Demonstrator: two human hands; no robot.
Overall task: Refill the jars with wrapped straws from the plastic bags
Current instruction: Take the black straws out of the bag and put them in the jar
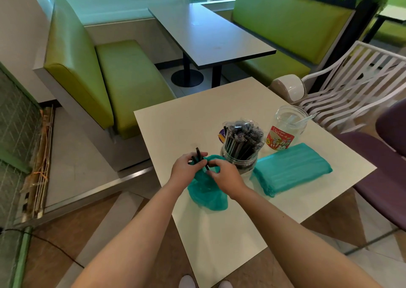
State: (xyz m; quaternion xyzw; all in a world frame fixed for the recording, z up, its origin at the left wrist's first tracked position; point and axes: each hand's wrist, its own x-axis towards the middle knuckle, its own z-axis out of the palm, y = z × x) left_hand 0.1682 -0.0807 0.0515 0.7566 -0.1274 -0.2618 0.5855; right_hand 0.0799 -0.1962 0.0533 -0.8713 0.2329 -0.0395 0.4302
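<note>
A nearly flat teal plastic bag [207, 194] lies on the white table [219, 232]. My left hand [186, 168] grips a few black wrapped straws [198, 154] poking out of the bag's mouth. My right hand [226, 174] pinches the bag's rim beside them. Just behind my hands stands a clear jar [240, 156] packed with black wrapped straws. A second clear jar [287, 129] with a red label stands at the back right, holding only a few clear straws. A full teal bag [292, 169] lies flat to the right.
A white slatted chair [351, 83] and a purple seat [382, 167] flank the table's right side. A round lidded container [289, 87] sits on the chair's arm. Green booth benches [105, 83] and a grey table [208, 32] lie beyond.
</note>
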